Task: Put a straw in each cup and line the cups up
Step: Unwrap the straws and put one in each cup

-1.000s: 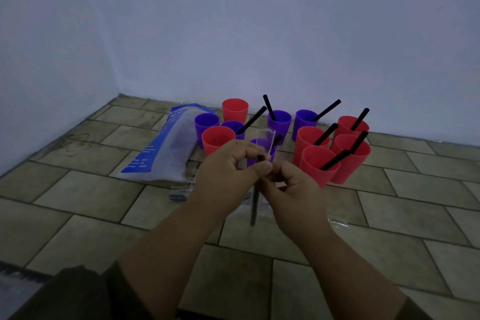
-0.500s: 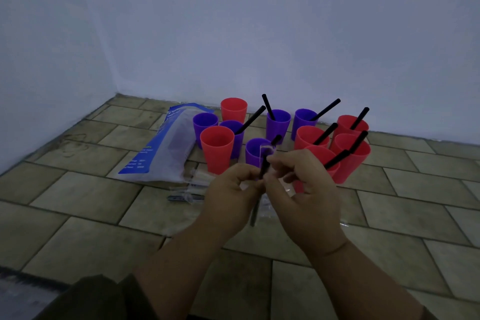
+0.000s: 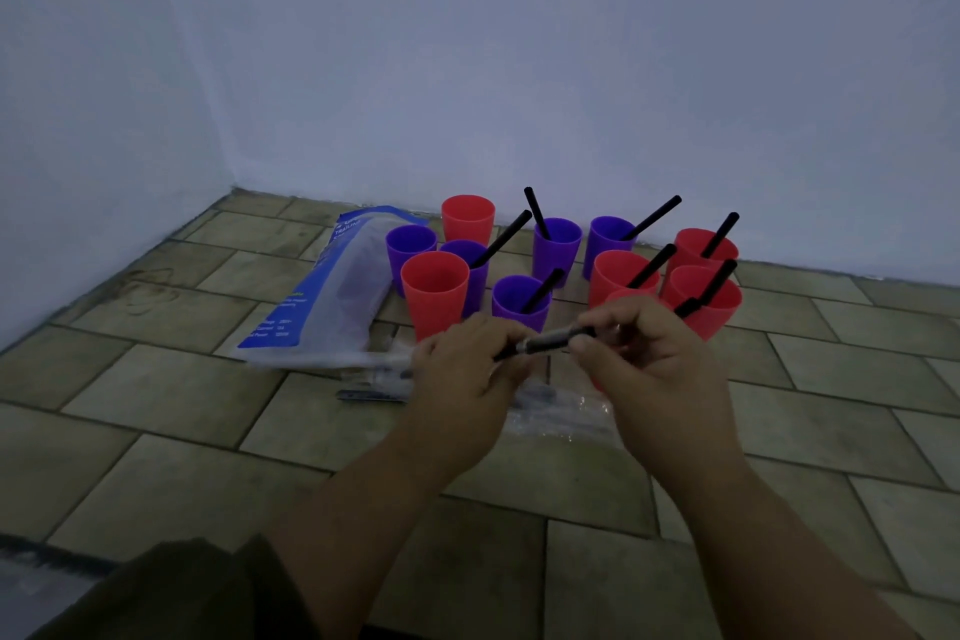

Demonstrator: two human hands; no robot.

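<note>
Several red and purple cups stand clustered on the tiled floor near the wall. Most hold a black straw. A red cup (image 3: 434, 291) at the front left, a purple cup (image 3: 410, 250) and a red cup (image 3: 467, 218) behind it have none. In front of the cluster, my left hand (image 3: 462, 379) and my right hand (image 3: 644, 359) both pinch one black straw (image 3: 545, 343), which lies nearly level in a clear wrapper. My right hand partly hides a red cup with a straw.
A blue and clear plastic bag (image 3: 332, 296) lies left of the cups. Clear wrappers and wrapped straws (image 3: 561, 411) lie on the floor under my hands. The wall (image 3: 519, 94) runs close behind the cups.
The straw has turned from upright to nearly level between my hands. My hands have moved slightly apart and lower in front of the cups.
</note>
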